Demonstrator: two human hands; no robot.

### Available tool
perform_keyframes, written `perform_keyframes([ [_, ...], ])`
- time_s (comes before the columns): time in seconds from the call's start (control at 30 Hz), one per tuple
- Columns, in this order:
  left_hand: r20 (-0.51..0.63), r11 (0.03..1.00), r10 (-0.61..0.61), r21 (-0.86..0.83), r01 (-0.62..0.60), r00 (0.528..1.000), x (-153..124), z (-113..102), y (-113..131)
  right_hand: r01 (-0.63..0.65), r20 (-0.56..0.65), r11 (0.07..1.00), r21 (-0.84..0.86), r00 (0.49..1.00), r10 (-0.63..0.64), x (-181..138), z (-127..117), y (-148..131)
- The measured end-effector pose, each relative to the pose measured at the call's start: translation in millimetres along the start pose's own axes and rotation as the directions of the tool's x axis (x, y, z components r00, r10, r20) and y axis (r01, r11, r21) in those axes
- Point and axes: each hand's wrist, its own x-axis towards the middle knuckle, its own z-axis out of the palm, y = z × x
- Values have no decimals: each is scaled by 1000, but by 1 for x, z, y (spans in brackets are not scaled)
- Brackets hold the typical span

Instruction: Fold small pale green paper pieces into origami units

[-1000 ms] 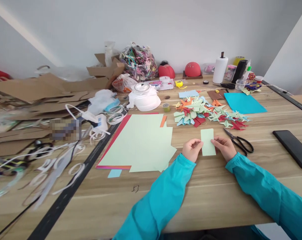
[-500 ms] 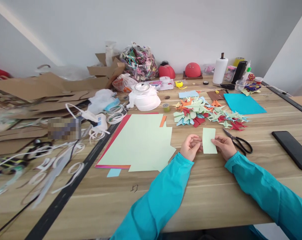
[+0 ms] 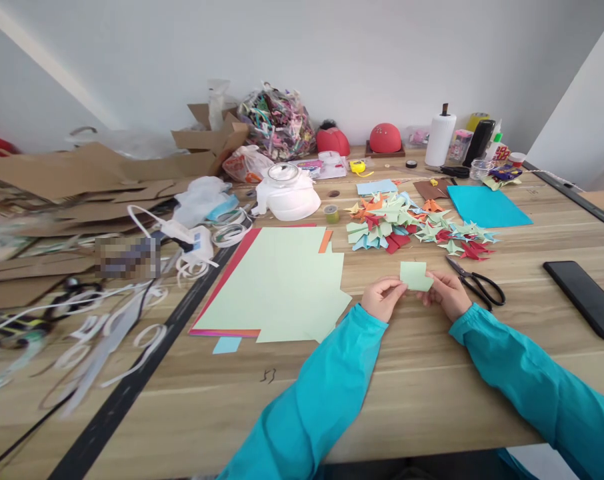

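A small pale green paper piece [image 3: 415, 275] is held between both hands just above the wooden table [image 3: 422, 393]. My left hand [image 3: 382, 299] pinches its lower left edge. My right hand [image 3: 449, 295] pinches its right side. The piece now looks short, as if folded or tipped toward me. Both arms wear teal sleeves. A large pale green sheet [image 3: 282, 283] with a cut edge lies left of my hands on red and orange sheets.
Black scissors [image 3: 477, 283] lie right of my right hand, and a black phone [image 3: 585, 297] lies further right. A pile of folded paper shapes [image 3: 412, 230] and a blue sheet [image 3: 487, 207] sit behind. Cardboard [image 3: 82, 180], tape rolls and cables crowd the left.
The green piece was a tall flat strip on the table; it is now lifted and looks about half as tall between my fingers. Both hands stayed in place.
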Motion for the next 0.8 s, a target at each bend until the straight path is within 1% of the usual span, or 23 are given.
perform_keyframes([
  [0.1,-36,999,-40,18,41,999,-1,1,3,30,1,999,29,1000,-30,-1,1,0],
  [0.2,-42,997,-76,1,76,996,-1,2,4,66,55,994,-84,997,-61,-1,3,-1],
  [0.27,-46,995,-93,-51,91,995,-1,3,4,83,87,981,-177,994,-69,-2,4,-2],
  [0.4,-65,986,-95,-144,85,993,0,4,3,94,97,960,-264,993,-71,-4,7,-2],
  [0.5,-73,992,-108,-73,103,991,1,4,3,93,105,952,-290,992,-65,-4,7,-2],
  [0.57,-89,997,-74,9,75,993,2,3,2,101,105,952,-288,992,-74,-4,7,-2],
  [0.63,-89,996,-2,85,10,996,1,2,2,104,93,961,-257,992,-83,-4,6,-2],
  [0.73,-46,974,120,197,-108,992,0,1,0,108,68,973,-203,993,-96,-3,6,-1],
  [0.8,-7,952,177,253,-170,984,-1,0,0,127,45,975,-181,992,-121,-2,6,0],
])
